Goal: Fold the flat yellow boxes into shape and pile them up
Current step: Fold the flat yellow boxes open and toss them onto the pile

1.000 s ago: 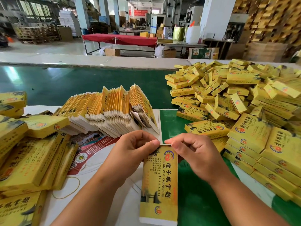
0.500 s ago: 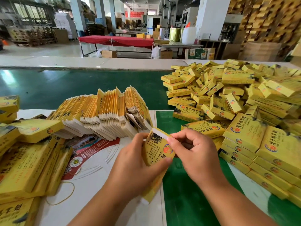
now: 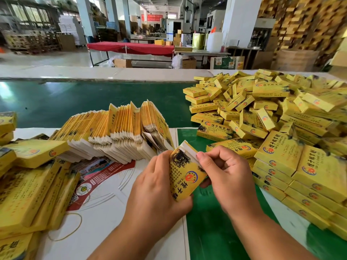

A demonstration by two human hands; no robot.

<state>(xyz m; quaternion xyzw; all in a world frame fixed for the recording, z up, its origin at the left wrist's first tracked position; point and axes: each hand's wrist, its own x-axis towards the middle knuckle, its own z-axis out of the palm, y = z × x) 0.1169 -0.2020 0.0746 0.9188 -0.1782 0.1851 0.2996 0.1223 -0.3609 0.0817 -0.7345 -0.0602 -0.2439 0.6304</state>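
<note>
Head view: the yellow box (image 3: pixel 185 176) is held up over the green mat (image 3: pixel 212 228), half opened. The left hand (image 3: pixel 155 186) grips its lower body; the right hand (image 3: pixel 223 171) pinches its white top flap (image 3: pixel 189 149). The step looks like closing that end; next, tuck the flap in. Right of the box lies the pile of folded boxes (image 3: pixel 277 128); behind it to the left, the flat stack (image 3: pixel 120 132).
</note>
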